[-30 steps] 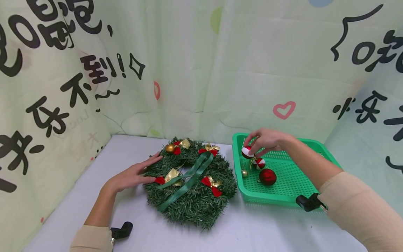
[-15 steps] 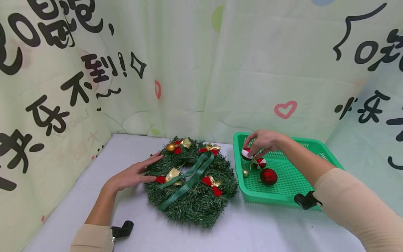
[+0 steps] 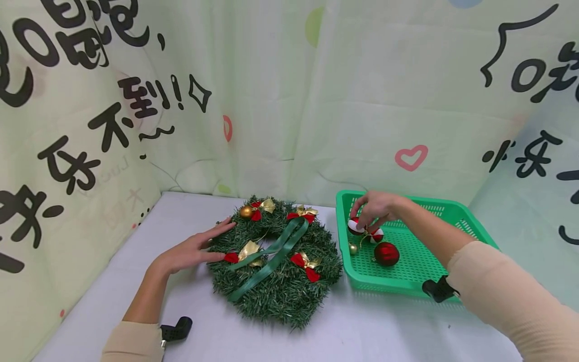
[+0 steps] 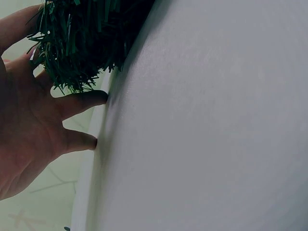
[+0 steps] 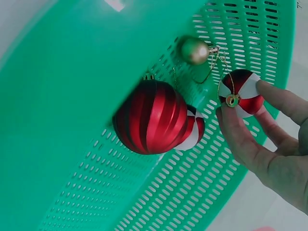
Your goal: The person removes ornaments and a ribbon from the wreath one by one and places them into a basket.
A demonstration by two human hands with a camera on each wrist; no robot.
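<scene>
In the head view my left hand (image 3: pixel 192 251) lies against the left side of a green Christmas wreath (image 3: pixel 280 296), fingers spread and fairly straight. The left wrist view shows its palm (image 4: pixel 33 120) beside the wreath's needles (image 4: pixel 86 43). My right hand (image 3: pixel 380 206) reaches into a green plastic basket (image 3: pixel 393 287) and pinches a red-and-white bauble (image 5: pixel 248 82) between thumb and fingers. A gold cap and loop sit on that bauble. Close by in the basket are a larger striped red bauble (image 5: pixel 154 118), a second red-and-white bauble (image 5: pixel 195 134) and a small gold one (image 5: pixel 195 51).
Red-and-gold bows (image 3: pixel 305 266), a gold bauble (image 3: pixel 246 211) and a green ribbon (image 3: pixel 260 281) decorate the wreath. Both wreath and basket stand on a white table (image 3: pixel 253 347). A printed curtain (image 3: pixel 344 100) closes off the back and sides.
My right hand has sunk slightly inside the basket, with the red-and-white bauble between its fingers. The left hand stays on the wreath.
</scene>
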